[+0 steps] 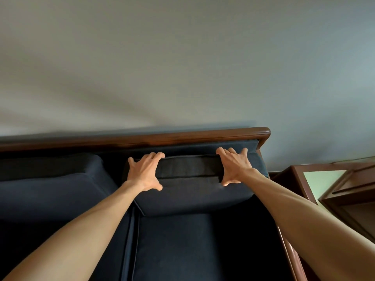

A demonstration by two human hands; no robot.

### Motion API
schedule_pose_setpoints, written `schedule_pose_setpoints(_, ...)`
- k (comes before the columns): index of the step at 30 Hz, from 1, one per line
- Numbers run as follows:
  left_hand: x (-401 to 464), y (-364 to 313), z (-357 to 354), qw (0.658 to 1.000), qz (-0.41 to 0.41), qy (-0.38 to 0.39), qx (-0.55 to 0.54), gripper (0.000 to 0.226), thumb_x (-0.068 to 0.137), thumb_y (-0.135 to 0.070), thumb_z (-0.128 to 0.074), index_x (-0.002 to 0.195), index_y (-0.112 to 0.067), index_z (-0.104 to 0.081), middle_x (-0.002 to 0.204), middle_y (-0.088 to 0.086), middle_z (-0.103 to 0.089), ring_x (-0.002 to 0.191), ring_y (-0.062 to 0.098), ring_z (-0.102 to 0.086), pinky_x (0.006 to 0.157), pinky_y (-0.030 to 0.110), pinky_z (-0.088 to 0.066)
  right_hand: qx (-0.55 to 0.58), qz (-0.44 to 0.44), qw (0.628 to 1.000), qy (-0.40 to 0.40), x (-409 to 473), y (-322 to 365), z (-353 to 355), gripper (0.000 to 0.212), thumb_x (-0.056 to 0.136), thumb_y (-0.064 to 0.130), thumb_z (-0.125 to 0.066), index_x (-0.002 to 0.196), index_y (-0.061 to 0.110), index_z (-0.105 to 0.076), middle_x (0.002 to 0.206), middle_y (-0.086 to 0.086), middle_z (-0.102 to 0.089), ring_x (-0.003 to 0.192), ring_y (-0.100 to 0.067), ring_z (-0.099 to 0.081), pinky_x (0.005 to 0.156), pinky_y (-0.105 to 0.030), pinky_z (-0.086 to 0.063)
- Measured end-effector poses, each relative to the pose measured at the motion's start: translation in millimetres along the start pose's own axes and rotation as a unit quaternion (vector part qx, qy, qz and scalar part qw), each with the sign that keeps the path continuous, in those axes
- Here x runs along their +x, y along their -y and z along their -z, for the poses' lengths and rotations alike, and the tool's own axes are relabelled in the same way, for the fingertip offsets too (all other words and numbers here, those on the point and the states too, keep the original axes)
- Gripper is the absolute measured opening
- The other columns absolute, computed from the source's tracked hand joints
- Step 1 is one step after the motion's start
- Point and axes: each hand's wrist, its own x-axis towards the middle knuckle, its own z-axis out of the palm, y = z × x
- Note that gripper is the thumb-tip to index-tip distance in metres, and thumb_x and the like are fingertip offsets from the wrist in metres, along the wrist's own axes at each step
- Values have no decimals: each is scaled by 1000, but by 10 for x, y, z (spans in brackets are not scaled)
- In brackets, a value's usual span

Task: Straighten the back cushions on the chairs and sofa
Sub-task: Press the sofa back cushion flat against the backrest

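back cushion (pixel 194 191) on sofa (pixel 172 250), side table (pixel 332 179) right

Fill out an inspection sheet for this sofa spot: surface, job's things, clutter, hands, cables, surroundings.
Surface: dark blue seat of a sofa with a wooden back rail.
Job's things: right back cushion leans forward off the rail; left back cushion sits beside it.
Clutter: nothing seen.
Hands: left hand and right hand both grip the right cushion's top edge, fingers over the back, thumbs in front.
Cables: nothing seen.
Surroundings: plain wall behind; wooden side table at right.
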Motion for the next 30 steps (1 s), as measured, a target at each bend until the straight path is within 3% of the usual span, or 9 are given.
schedule_pose_setpoints(6, -27, 46, -34, 1000, 4, 15, -22, 109, 57, -39, -86, 146, -30, -24, 149, -5, -36, 138, 20, -35, 105, 65, -27, 11, -2, 1000, 15, -29, 40, -19, 122, 51, 54, -86, 147, 20, -19, 141, 0, -45, 130, -24, -42, 102, -59, -30)
schedule_pose_setpoints(10, -67, 97, -57, 998, 4, 37, -47, 110, 71, -35, -82, 154, -31, -10, 162, -1, -16, 150, 19, -10, 115, 64, -15, 9, -33, 998, 53, -99, 145, 21, 127, 62, 47, -86, 155, 17, -4, 157, -7, -21, 147, -31, -16, 108, -74, -18)
schedule_pose_setpoints(13, -154, 193, 46, 997, -8, 37, -65, 96, 80, -37, -74, 155, -31, -13, 163, -1, -11, 151, 18, -5, 118, 59, -11, 35, -36, 996, 67, -164, 395, 141, 126, 67, 50, -81, 156, 20, 2, 163, -9, -7, 151, -35, -2, 107, -77, -7)
schedule_pose_setpoints(16, -317, 390, 270, 997, -20, 16, -70, 83, 84, -45, -68, 152, -27, -25, 160, -2, -24, 149, 18, -15, 118, 57, -15, 102, 32, 993, 44, -199, 844, 400, 110, 70, 56, -75, 155, 25, -12, 161, -3, -16, 151, -28, -7, 108, -77, -5)
schedule_pose_setpoints(19, -523, 707, 499, 996, -25, -32, -74, 73, 83, -54, -64, 145, -27, -38, 151, -4, -41, 142, 16, -33, 112, 52, -30, 171, 79, 982, 23, -163, 1452, 752, 88, 76, 48, -72, 150, 27, -30, 156, 2, -27, 147, -22, -18, 112, -72, -7)
schedule_pose_setpoints(23, -887, 1441, 827, 996, -6, -58, -72, 74, 78, -61, -62, 141, -27, -44, 143, -7, -50, 134, 17, -44, 103, 47, -40, 198, 121, 973, 20, 30, 2443, 1206, 66, 83, 40, -68, 142, 26, -44, 149, 4, -40, 138, -23, -36, 110, -61, -25)
schedule_pose_setpoints(30, -1441, 3432, 903, 995, 69, -29, -71, 95, 66, -67, -70, 145, -27, -36, 150, -5, -40, 137, 20, -38, 107, 49, -37, 171, 126, 977, 8, 519, 4195, 1414, 67, 84, 42, -68, 143, 26, -43, 151, 1, -38, 137, -25, -37, 109, -60, -28)
